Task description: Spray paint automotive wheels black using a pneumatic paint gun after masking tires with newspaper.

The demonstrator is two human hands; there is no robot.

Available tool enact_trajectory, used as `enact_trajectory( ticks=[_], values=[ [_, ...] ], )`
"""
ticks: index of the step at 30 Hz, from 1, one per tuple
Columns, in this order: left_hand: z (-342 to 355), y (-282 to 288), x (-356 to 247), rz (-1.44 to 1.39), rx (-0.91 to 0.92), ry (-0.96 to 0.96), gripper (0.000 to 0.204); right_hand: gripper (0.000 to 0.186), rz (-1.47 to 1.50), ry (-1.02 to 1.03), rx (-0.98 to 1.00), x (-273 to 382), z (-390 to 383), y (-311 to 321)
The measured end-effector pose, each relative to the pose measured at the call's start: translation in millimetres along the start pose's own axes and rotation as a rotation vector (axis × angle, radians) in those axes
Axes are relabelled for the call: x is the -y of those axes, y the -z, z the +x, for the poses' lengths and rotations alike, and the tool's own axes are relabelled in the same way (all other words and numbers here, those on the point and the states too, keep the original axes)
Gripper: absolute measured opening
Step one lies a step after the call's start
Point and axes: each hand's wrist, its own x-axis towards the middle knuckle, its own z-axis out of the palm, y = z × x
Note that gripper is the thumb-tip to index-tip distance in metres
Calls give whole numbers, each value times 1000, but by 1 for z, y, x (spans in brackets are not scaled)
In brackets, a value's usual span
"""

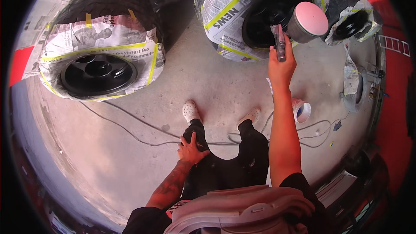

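Note:
My right hand (282, 67) grips a spray gun (279, 43) with a grey cup and pale pink lid (310, 17), held in front of a black wheel rim (255, 21) inside a tyre wrapped in newspaper and yellow tape (223, 13). My left hand (190, 149) rests on my left knee, its fingers apart. A second wrapped tyre (99, 39) with a glossy black rim (97, 74) stands at the upper left.
Smaller wrapped wheels (351, 24) are at the upper right, with a paper-covered ring (353, 91) below. A white cylindrical container (303, 112), loose hoses (130, 125) and a ladder-like rack (394, 45) are about. My feet in pale clogs (190, 110) stand on concrete (86, 156).

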Motion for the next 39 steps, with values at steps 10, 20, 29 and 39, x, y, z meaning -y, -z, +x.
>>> enact_trajectory(
  ticks=[10,20,29,39],
  values=[
    [146,62,-14,206,-120,-40,74,48,200,-304,-88,-25,-12,12],
    [268,96,-60,194,-483,-250,57,47,-155,-61,-149,-77,121,37],
    [315,106,-99,150,-565,-484,45,21,275,-216,-130,-137,42,10],
    [335,118,-120,144,-518,-553,41,46,-65,75,-433,-173,-26,-52]
  ],
)
